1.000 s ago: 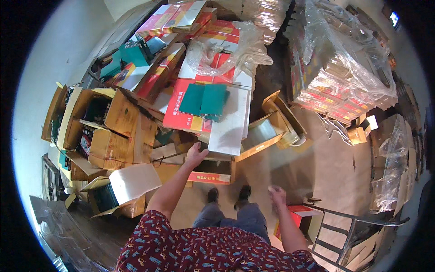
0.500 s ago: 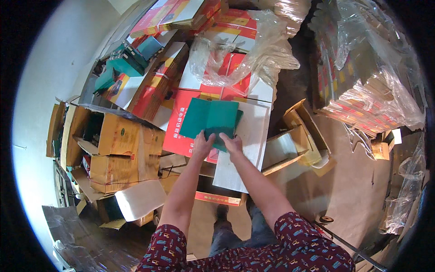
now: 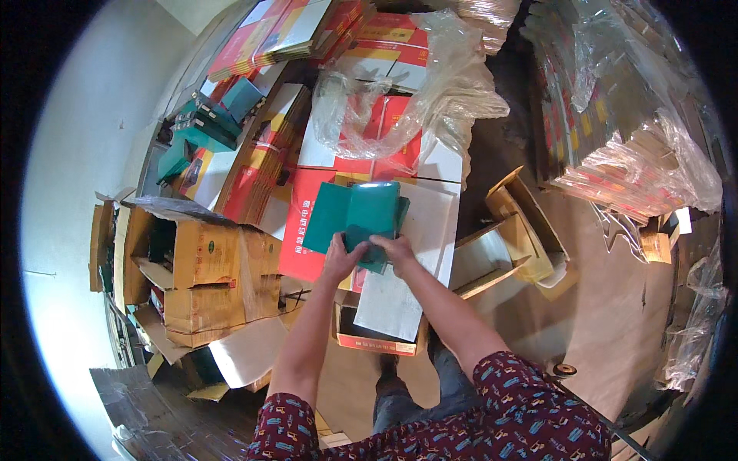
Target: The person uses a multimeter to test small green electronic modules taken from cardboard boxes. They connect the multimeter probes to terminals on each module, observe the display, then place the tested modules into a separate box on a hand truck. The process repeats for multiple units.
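Two or more flat green folder-like sheets (image 3: 357, 211) overlap on top of a red and white printed carton stack. They have a smooth face, and light glints off the far edge of the upper one. My left hand (image 3: 343, 258) pinches the near edge of the upper sheet, thumb on top and fingers partly hidden. Close beside it, my right hand (image 3: 393, 253) grips the near right edge, its thumb pressing on the sheet. Under the right side of the green sheets lies a light grey board (image 3: 392, 296), slanting over an open carton (image 3: 374, 343) close to my legs.
Crumpled clear plastic film (image 3: 453, 84) drapes over the carton stack. Brown opened boxes (image 3: 219, 269) crowd the left, another open box (image 3: 523, 230) stands on the right. Green folders (image 3: 207, 123) lie at the upper left. Film-wrapped flat cartons (image 3: 600, 154) are piled at the far right.
My thumbs have come closer together on the sheet's near edge. The view has shifted slightly, showing more of the open carton near my legs. A bright glint now shows on the upper sheet.
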A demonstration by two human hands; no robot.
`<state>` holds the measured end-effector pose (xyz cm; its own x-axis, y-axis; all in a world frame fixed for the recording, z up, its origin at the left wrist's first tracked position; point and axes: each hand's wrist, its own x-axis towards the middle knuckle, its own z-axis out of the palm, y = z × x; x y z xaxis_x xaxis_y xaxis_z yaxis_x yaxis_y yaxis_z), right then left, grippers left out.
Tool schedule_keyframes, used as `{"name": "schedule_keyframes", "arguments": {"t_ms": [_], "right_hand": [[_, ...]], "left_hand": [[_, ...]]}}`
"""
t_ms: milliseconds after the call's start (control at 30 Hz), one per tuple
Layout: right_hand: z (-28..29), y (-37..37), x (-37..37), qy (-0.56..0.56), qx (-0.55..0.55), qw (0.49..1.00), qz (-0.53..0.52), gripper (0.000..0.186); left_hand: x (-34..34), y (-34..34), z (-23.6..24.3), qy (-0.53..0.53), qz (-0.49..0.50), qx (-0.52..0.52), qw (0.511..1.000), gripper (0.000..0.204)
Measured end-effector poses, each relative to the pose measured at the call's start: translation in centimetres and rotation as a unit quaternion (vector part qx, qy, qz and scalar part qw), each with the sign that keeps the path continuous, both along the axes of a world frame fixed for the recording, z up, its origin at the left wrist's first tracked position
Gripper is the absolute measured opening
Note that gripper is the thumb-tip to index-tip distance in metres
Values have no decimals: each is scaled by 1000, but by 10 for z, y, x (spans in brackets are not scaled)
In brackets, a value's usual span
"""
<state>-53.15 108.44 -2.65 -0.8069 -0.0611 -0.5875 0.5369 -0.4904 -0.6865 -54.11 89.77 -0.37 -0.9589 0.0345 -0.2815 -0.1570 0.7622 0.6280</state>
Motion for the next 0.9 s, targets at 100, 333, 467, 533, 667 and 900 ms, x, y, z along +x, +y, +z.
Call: {"name": "schedule_keyframes", "arguments": {"t_ms": [100, 333, 467, 533, 667, 900], "right_hand": [[5, 21, -3, -41, -64, 996, 36, 54], [71, 35, 57, -176, -284, 942, -2, 50], [87, 33, 70, -211, -513, 827, -94, 50], [106, 43, 70, -200, -453, 860, -125, 49], [113, 71, 62, -214, -396, 875, -182, 49], [86, 77, 60, -140, -443, 868, -176, 54]], "left_hand": [[-13, 12, 40, -62, 12, 104, 993, 86], [2, 13, 128, -201, -46, 243, 948, 89], [-8, 23, 138, -169, -173, 157, 958, 85], [-21, 44, 151, -222, -214, 136, 941, 90], [-22, 75, 173, -90, -370, -45, 924, 109], [-46, 115, 153, 139, -593, -162, 777, 81]]}}
